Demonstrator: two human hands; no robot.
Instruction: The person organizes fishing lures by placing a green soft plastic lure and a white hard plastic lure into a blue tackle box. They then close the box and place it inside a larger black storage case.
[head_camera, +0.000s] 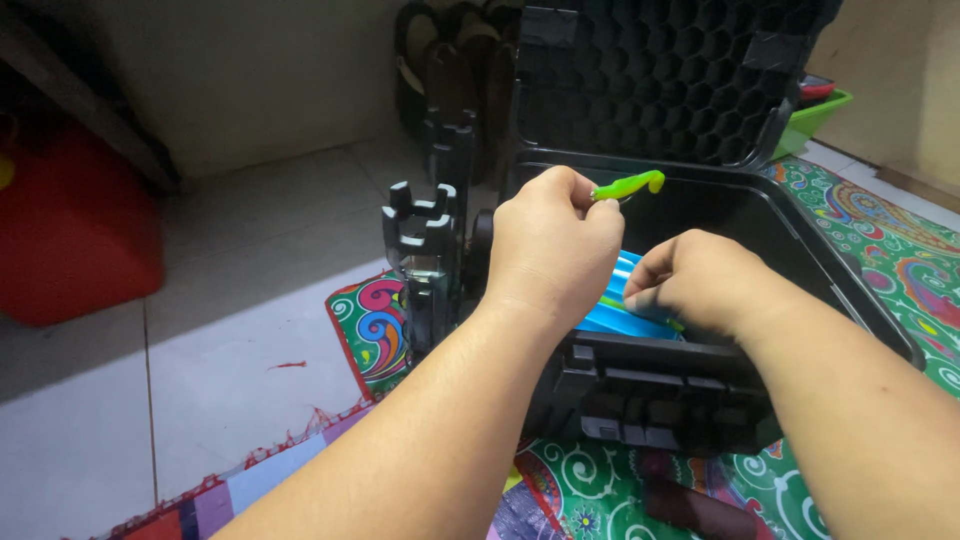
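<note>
My left hand pinches a small bright green soft lure with a curled tail, held above the open black hard case. My right hand is closed just to the right of it, fingers pressed on a blue ribbed tray that sits inside the case. A thin green piece shows under the right hand's fingers, mostly hidden. The case lid stands upright behind, with a honeycomb pattern inside.
The case rests on a colourful patterned mat over a pale tiled floor. A black slotted holder stands at the case's left side. A red container is at far left, a green tray at back right.
</note>
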